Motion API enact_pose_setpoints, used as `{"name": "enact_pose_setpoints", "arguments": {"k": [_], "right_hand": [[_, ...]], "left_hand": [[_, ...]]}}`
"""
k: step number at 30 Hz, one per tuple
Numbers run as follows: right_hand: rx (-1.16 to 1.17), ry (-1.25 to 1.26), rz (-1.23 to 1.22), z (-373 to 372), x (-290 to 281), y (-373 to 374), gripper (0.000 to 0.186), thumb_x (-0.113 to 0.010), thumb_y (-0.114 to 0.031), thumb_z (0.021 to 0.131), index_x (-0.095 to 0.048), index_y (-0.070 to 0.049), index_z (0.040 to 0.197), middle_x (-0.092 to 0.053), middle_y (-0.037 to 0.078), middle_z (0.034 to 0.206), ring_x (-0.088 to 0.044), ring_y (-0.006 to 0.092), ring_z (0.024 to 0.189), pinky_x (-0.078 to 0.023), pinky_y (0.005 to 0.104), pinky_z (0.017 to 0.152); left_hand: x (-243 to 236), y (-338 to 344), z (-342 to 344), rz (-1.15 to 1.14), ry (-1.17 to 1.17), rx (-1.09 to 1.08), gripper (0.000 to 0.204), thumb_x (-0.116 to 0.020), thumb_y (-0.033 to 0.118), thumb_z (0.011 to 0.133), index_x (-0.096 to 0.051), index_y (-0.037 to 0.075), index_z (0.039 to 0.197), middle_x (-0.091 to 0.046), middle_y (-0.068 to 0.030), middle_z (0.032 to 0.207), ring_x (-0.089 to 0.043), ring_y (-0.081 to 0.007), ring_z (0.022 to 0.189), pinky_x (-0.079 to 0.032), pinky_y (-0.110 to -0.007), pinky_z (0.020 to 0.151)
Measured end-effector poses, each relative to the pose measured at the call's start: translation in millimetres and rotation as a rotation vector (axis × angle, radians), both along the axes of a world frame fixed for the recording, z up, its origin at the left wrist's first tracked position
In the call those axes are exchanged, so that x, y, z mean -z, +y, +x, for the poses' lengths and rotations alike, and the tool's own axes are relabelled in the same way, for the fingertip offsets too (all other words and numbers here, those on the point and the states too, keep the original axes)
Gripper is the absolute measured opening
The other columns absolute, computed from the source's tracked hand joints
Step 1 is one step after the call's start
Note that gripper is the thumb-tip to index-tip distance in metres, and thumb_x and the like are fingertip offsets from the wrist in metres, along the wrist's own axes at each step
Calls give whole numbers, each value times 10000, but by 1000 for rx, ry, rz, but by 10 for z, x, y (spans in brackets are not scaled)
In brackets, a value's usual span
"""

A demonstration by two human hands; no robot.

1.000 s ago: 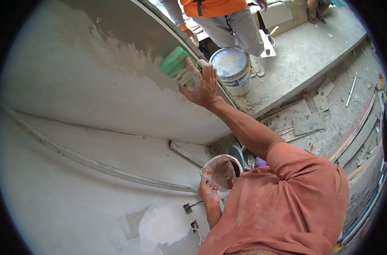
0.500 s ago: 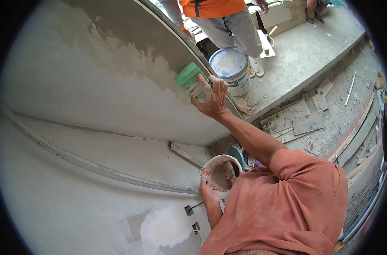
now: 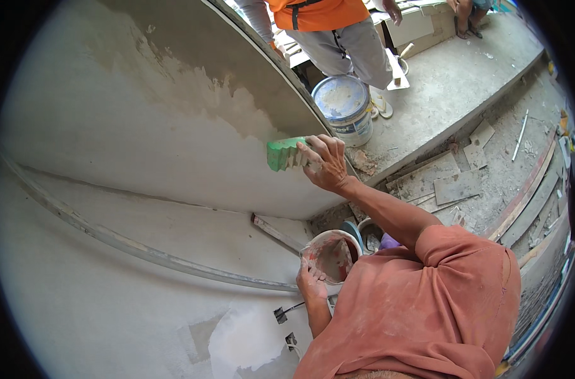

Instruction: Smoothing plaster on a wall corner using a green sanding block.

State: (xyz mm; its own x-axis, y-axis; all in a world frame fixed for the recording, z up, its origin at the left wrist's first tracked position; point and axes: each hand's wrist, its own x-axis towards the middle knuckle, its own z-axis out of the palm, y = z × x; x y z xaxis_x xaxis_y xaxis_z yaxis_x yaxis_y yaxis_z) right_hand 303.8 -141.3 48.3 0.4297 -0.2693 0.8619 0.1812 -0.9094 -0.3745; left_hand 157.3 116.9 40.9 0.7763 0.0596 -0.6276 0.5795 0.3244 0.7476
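My right hand [image 3: 327, 162] is closed around a green spreader [image 3: 284, 155] with a ribbed side, smeared with pale plaster. Its edge is at the wall panel [image 3: 193, 145], near where a smooth pale coat meets a darker grey, damp-looking area. Lower down, my left hand [image 3: 311, 282] grips the rim of a whitish bucket [image 3: 326, 247]. Plaster-smeared walls with reddish patches show inside the bucket, along with a flat shape I cannot make out.
A lidded paint pail [image 3: 341, 101] stands beyond the panel's edge, near a person in an orange top [image 3: 322, 14]. Broken boards [image 3: 458, 185] lie on the floor at right. A long metal straightedge [image 3: 142, 249] runs along the left. Wires stick out of a wall box [image 3: 291, 342].
My right hand has moved slightly down and right, turning the spreader so its ribbed side shows. My left hand stays on the bucket, and the person in orange has shifted slightly.
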Motion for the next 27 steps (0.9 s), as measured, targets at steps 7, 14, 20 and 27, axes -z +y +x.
{"name": "enact_pose_setpoints", "arguments": {"k": [7, 14, 20, 27], "right_hand": [[178, -346, -130, 336, -1238, -324, 632, -761, -94, 802, -662, -459, 1309, -484, 15, 1328, -426, 213, 1234, -333, 392, 995], [81, -108, 58, 397, -1167, -227, 665, -774, -45, 790, -658, -351, 1369, -345, 125, 1450, -389, 310, 1210, -453, 433, 1014], [95, -213, 300, 286, -1353, 150, 572, -821, -123, 788, -695, -258, 1330, -307, 211, 1493, -341, 399, 1257, -416, 448, 1068], [45, -523, 246, 655, -1244, 180, 557, -881, -179, 770, -683, -224, 1289, -358, 226, 1484, -332, 406, 1366, -298, 493, 1116]], "left_hand": [[49, 1, -1, 9, -1, 64, 327, -596, 393, 1026, -484, 138, 854, -304, 52, 659, -285, -91, 552, -269, -285, 541], [67, 48, 0, 30, 3, 9, 358, -620, 410, 1012, -475, 130, 844, -293, 44, 671, -283, -102, 566, -266, -291, 544], [-50, -18, 36, 36, 21, -7, 285, -603, 327, 1014, -503, 149, 815, -358, 54, 685, -331, -91, 585, -274, -277, 542], [-49, 41, 35, 56, 22, 28, 363, -626, 397, 1014, -478, 140, 804, -291, 52, 651, -265, -97, 552, -251, -293, 542]]}}
